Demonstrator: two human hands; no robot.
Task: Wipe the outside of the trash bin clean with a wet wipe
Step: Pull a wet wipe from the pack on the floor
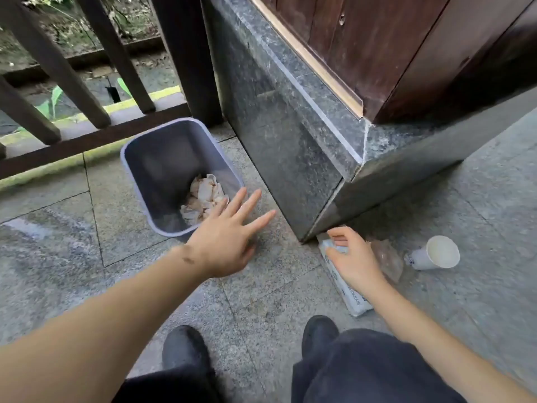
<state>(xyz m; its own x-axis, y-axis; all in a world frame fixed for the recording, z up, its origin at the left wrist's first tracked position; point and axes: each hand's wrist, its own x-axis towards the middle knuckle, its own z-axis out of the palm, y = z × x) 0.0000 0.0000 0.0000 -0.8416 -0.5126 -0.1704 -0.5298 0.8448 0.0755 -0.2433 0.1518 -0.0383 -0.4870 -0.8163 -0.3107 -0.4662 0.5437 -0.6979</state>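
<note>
A grey-blue plastic trash bin (162,161) stands on the stone floor by the wooden railing, with crumpled paper (203,196) at its bottom. My left hand (229,231) hovers over the bin's near right corner, palm down, fingers spread, holding nothing. A white pack of wet wipes (347,289) lies flat on the floor at the foot of the stone plinth. My right hand (353,257) rests on the far end of the pack, fingers curled down onto its top. Whether a wipe is pinched between those fingers I cannot tell.
A dark granite plinth (290,135) with a brown wooden post rises right of the bin. A white paper cup (436,253) lies on its side beside a clear plastic wrapper (388,257). A dark wooden railing (87,141) runs behind the bin. My dark shoes (186,347) stand near the bottom.
</note>
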